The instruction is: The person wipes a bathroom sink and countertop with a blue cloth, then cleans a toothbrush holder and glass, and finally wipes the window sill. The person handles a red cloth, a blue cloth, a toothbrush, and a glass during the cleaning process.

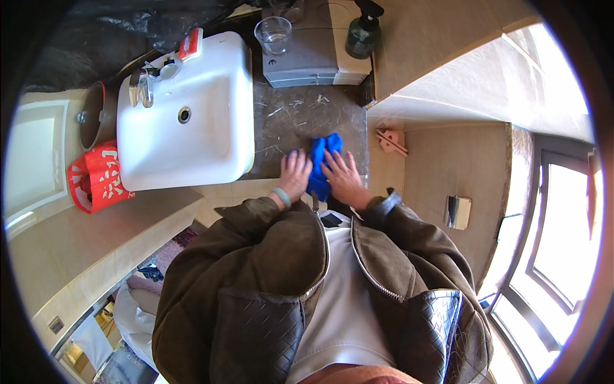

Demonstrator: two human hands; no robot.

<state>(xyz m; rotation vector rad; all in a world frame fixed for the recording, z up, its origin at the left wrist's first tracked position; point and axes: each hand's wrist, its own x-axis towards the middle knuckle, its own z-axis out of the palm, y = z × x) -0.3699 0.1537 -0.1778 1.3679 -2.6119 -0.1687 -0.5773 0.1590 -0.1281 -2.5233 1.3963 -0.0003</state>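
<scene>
A bunched blue cloth (323,152) lies at the front edge of the dark counter (281,137), between my two hands. My left hand (295,175) rests at its left side with fingers stretched forward, and a bit of blue shows at their tips. At the cloth's right side, my right hand (344,178) lies with fingers spread, some of them touching the fabric. Neither hand is wrapped round it. Part of the cloth is hidden under the fingers, and its lower end hangs toward my jacket.
Left of my hands is a white sink (185,141) with a metal faucet (142,88). Behind the cloth stands a grey drawer box (300,54) bearing a clear cup (274,37) and a dark pump bottle (363,35). A red bag (96,182) sits beyond the sink.
</scene>
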